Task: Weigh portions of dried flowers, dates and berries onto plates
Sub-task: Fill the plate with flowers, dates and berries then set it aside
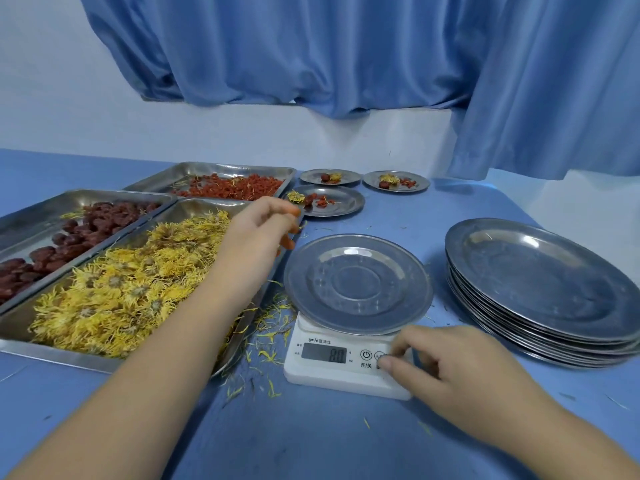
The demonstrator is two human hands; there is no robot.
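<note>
Scale point(329, 375) button under loosely curled right hand point(446, 372), left hand point(256, 230) blurred (grip unclear)

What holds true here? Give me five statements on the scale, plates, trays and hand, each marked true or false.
1. The plate on the kitchen scale is empty. True.
2. Three portioned plates sit beyond the scale. True.
3. The stack of plates stands left of the scale. False: it stands on the right.
4. The right hand rests on a tray. False: it touches the scale by its buttons.
5. The tray of dried chrysanthemums lies nearer than the tray of red dates and the tray of goji berries. True.
</note>
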